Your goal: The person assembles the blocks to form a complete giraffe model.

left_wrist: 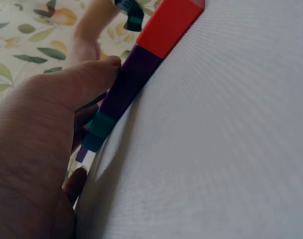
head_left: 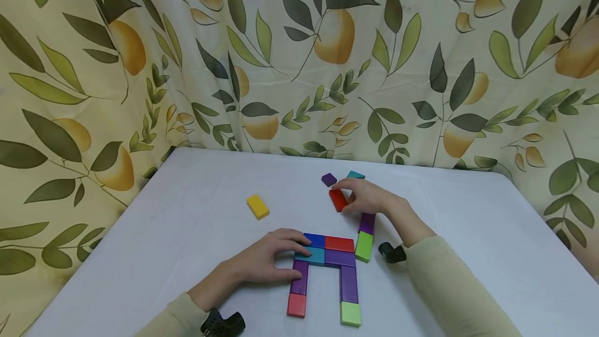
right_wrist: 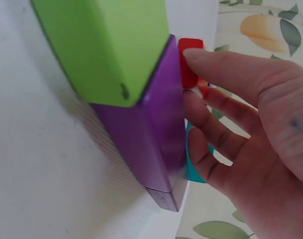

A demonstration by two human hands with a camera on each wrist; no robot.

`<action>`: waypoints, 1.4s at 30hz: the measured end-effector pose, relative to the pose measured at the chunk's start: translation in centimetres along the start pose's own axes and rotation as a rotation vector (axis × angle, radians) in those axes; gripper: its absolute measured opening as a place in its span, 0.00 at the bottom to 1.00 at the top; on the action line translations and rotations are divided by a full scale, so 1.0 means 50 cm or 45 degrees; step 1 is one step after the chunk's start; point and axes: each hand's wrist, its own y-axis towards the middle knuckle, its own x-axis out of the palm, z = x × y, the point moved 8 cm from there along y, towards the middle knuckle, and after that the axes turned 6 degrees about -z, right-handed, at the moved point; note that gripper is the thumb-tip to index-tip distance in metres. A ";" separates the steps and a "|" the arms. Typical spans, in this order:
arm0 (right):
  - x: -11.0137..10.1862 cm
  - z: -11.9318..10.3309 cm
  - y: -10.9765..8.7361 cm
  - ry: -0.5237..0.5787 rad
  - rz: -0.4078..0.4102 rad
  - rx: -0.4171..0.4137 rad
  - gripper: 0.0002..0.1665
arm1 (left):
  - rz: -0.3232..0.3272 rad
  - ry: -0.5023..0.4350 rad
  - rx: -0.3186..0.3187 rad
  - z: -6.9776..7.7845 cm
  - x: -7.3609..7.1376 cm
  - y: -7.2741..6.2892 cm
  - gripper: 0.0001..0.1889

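My left hand point(head_left: 262, 259) lies beside a flat arrangement of coloured blocks. Its fingertips touch the blue block point(head_left: 316, 241) and teal block point(head_left: 315, 257); its thumb rests against the purple block point(head_left: 300, 287), whose end meets a red block point(left_wrist: 171, 27). Farther back, my right hand point(head_left: 367, 197) pinches another red block point(head_left: 337, 201) between thumb and fingers, close over the table. In the right wrist view, the thumb covers part of this red block point(right_wrist: 190, 77). Just under that hand, a purple block point(head_left: 367, 223) and a green block point(head_left: 364, 247) lie end to end.
The arrangement also has a red block point(head_left: 339, 244), two purple blocks, one point(head_left: 348, 284) forming a leg, and a light green block point(head_left: 350, 314). A yellow block point(head_left: 258, 206) lies apart at left. Near the back are a small purple block point(head_left: 329, 179) and a teal block point(head_left: 356, 175).
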 end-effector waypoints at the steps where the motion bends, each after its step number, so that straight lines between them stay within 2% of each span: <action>1: 0.001 0.000 0.000 -0.001 0.003 0.001 0.34 | 0.000 -0.001 0.001 0.000 0.000 0.000 0.20; 6: -0.011 0.006 -0.007 -0.018 0.082 -0.013 0.32 | -0.001 -0.012 0.008 -0.001 0.002 0.001 0.20; 11: -0.063 0.017 -0.029 -0.010 0.252 -0.021 0.32 | 0.001 -0.013 0.007 -0.001 0.003 0.003 0.20; 15: -0.107 0.040 -0.052 0.006 0.374 0.026 0.33 | 0.006 0.002 -0.002 -0.002 0.002 0.003 0.20; 18: -0.125 0.065 -0.065 0.001 0.418 0.088 0.33 | 0.006 0.004 -0.010 -0.002 0.002 0.002 0.20; 24: -0.120 0.119 -0.074 0.009 0.402 0.198 0.35 | 0.009 -0.020 -0.013 -0.001 0.002 0.000 0.20; 29: -0.106 0.148 -0.069 -0.012 0.385 0.218 0.33 | 0.012 -0.013 -0.013 -0.003 0.003 0.000 0.20; 42: -0.089 0.159 -0.055 -0.006 0.335 0.179 0.27 | 0.007 0.004 -0.008 -0.005 0.002 -0.002 0.20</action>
